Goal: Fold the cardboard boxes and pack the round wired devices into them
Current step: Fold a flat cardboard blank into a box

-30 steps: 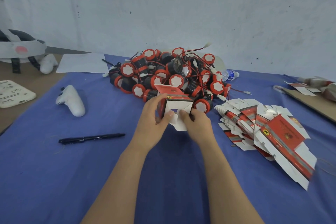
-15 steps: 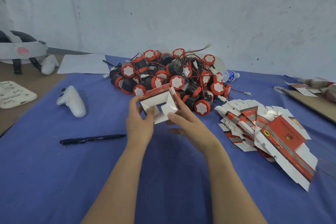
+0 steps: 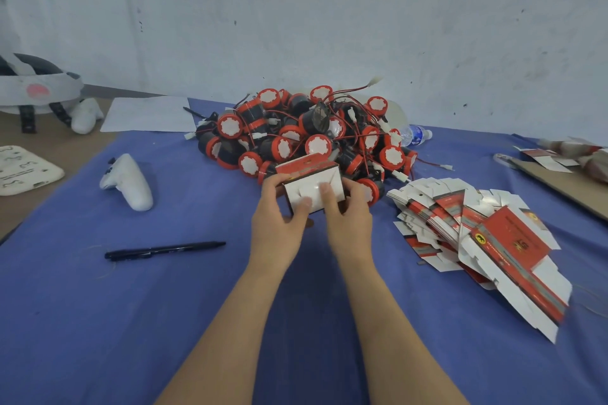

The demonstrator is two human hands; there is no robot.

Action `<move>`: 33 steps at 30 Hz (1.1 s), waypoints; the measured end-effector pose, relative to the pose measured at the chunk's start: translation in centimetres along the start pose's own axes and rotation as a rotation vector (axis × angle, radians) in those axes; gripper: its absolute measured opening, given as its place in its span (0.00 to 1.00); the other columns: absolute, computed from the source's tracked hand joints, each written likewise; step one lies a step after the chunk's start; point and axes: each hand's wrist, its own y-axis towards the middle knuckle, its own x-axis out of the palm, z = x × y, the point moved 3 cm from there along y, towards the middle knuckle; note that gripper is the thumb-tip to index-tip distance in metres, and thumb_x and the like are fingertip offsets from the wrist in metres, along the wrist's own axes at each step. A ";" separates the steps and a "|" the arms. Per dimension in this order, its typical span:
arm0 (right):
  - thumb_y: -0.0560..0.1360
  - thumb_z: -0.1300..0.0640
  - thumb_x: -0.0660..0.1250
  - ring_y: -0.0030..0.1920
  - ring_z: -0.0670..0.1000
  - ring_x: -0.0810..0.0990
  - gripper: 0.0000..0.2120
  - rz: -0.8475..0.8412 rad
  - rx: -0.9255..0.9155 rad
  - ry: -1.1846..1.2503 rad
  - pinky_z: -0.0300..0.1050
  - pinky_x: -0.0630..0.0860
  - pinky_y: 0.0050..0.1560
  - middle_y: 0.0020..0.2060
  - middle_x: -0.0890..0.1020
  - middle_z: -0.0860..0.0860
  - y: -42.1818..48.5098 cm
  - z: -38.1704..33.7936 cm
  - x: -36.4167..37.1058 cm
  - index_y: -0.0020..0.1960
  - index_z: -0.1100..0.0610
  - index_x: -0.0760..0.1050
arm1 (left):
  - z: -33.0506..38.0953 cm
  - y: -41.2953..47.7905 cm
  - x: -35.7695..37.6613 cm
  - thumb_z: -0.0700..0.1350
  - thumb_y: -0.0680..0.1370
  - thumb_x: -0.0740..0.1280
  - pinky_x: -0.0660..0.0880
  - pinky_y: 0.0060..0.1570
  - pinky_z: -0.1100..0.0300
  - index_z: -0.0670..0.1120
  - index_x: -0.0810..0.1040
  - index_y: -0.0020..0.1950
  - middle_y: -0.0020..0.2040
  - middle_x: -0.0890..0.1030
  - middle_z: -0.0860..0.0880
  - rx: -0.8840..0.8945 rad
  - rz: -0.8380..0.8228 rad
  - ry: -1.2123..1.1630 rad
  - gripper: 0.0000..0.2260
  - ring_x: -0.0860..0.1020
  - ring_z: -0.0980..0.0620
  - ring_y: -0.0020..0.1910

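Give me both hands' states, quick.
Left hand: holds the box, thumb on its white flap.
Right hand: holds the same box, thumb on the flap.

We have the widest free room on the near counter (image 3: 164, 339), to either side of our forearms (image 3: 230, 322). On the left only the pen (image 3: 164, 250) and the white controller (image 3: 130, 181) lie in the way, well apart. Straight ahead, the pile of round wired devices (image 3: 306, 138) fills the far middle, heaped high, just beyond the box (image 3: 312, 189) in our left hand (image 3: 279, 227) and right hand (image 3: 350, 223). The fanned stack of flat boxes (image 3: 477, 233) crowds the right, just beside the pile; a blue strip lies open to its far right.
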 end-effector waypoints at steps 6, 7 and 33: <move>0.77 0.57 0.67 0.47 0.37 0.78 0.14 -0.104 0.074 0.139 0.26 0.74 0.38 0.47 0.78 0.39 -0.4 0.3 1.6 0.59 0.48 0.66 | -0.4 0.2 -0.3 0.40 0.79 0.66 0.81 0.41 0.58 0.64 0.65 0.54 0.57 0.74 0.59 -0.018 0.114 0.089 0.19 0.80 0.58 0.50; 0.77 0.57 0.67 0.47 0.37 0.78 0.15 -0.095 0.081 0.151 0.27 0.74 0.38 0.47 0.78 0.39 -0.4 0.3 1.7 0.59 0.48 0.66 | -0.6 0.1 -0.3 0.40 0.79 0.65 0.82 0.43 0.54 0.63 0.65 0.56 0.58 0.73 0.58 -0.022 0.119 0.113 0.18 0.80 0.58 0.50; 0.79 0.58 0.63 0.57 0.31 0.74 0.25 -0.264 0.021 0.176 0.27 0.72 0.51 0.62 0.74 0.36 -1.1 -0.4 2.1 0.71 0.39 0.62 | -1.1 0.8 -0.6 0.63 0.79 0.58 0.71 0.65 0.47 0.55 0.68 0.67 0.62 0.77 0.52 -0.353 0.069 -0.237 0.20 0.76 0.51 0.61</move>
